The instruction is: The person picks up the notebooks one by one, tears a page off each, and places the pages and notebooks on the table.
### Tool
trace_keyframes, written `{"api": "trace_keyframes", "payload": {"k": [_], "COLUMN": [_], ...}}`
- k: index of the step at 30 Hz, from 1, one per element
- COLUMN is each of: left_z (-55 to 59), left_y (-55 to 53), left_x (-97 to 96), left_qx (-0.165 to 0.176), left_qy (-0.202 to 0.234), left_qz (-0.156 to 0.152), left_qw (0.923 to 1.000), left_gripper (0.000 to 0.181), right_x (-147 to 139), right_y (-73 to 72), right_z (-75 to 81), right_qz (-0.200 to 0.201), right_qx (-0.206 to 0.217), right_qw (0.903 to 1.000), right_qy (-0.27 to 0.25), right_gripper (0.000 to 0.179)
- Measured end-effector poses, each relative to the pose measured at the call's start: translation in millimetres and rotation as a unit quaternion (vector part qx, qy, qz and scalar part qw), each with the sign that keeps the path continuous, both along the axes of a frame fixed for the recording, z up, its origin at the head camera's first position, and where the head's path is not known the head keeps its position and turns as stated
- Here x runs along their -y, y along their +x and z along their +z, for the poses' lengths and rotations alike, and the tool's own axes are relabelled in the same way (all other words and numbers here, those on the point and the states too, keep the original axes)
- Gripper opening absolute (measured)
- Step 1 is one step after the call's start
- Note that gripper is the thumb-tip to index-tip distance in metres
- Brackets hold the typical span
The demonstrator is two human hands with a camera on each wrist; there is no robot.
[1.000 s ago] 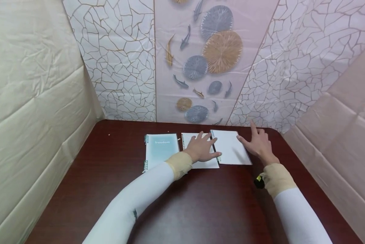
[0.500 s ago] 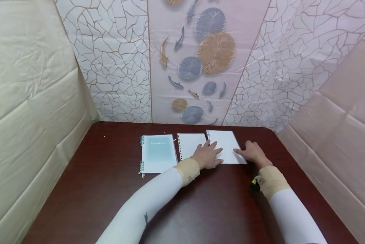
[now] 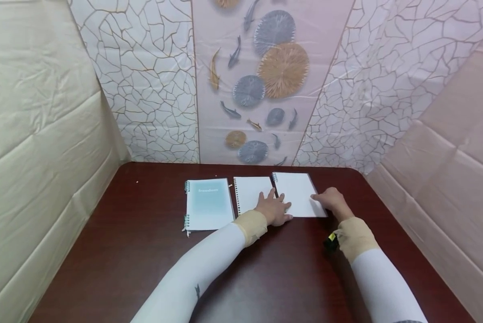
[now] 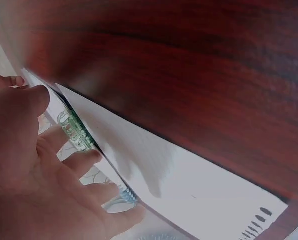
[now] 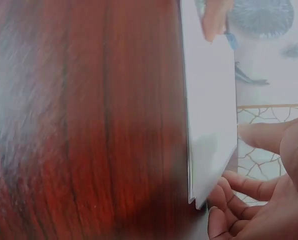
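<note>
- Right notebook (image 3: 295,190) white side up near the far edge of the table (image 3: 261,278), right of the middle, toward the far right corner.
- Left hand (image 3: 273,211) with fingers spread apart and nothing gripped, laid across the seam between right notebook and middle notebook (image 3: 251,190), by the wire coil (image 4: 75,131).
- Right hand (image 3: 335,202) apparently pinching the right notebook's outer edge: thumb at the white side, other fingers curled by the near right corner. Cannot tell how many leaves between.
- Light enough for one hand, at a guess; cover probably stiff, single leaves limp and easy to crease or to tear at the coil. Smooth underside likely to slide on glossy wood, hence some use in a steadying palm near the spine.
- Best hold: outer edge opposite the coil, thumb above, fingers below. Poor hold: the coil itself, apt to snag.
- Tight on the left: middle notebook just beside, teal notebook (image 3: 209,204) beyond. Tight behind too, with the far edge close and patterned cloth (image 3: 156,89) past it.
- More room toward the right edge, most toward the near side: broad stretch of wood, crossed by both sleeves (image 3: 184,273); near edge out of view.
</note>
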State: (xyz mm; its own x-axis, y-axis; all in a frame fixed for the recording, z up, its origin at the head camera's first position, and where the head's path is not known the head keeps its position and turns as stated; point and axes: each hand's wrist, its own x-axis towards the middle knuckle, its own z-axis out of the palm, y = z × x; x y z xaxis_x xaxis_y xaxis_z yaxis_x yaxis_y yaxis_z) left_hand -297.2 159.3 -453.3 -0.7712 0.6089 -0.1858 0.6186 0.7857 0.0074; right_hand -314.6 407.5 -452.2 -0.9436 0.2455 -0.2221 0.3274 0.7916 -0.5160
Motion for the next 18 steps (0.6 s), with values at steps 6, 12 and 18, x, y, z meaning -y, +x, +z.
{"api": "trace_keyframes", "payload": {"k": [6, 12, 18], "left_z": [-2.2, -3.1, -2.7], "left_y": [1.0, 1.6, 0.3], "left_x": [-1.9, -4.7, -2.6], "left_qx": [0.013, 0.029, 0.052], "left_qy": [-0.006, -0.001, 0.033], "left_qz": [0.017, 0.025, 0.018], "left_qw": [0.9997, 0.9993, 0.998], "left_gripper": [0.06, 0.059, 0.064], "right_x": [-2, 0, 9], "right_y": [3.1, 13.6, 27.0], "right_z": [4.3, 14.6, 28.2], "right_qz": [-0.02, 0.064, 0.072], "right_qx": [0.012, 0.019, -0.064], "right_qw": [0.9954, 0.9886, 0.9932], "right_qy": [-0.093, -0.135, -0.065], "right_gripper": [0.04, 0.045, 0.038]}}
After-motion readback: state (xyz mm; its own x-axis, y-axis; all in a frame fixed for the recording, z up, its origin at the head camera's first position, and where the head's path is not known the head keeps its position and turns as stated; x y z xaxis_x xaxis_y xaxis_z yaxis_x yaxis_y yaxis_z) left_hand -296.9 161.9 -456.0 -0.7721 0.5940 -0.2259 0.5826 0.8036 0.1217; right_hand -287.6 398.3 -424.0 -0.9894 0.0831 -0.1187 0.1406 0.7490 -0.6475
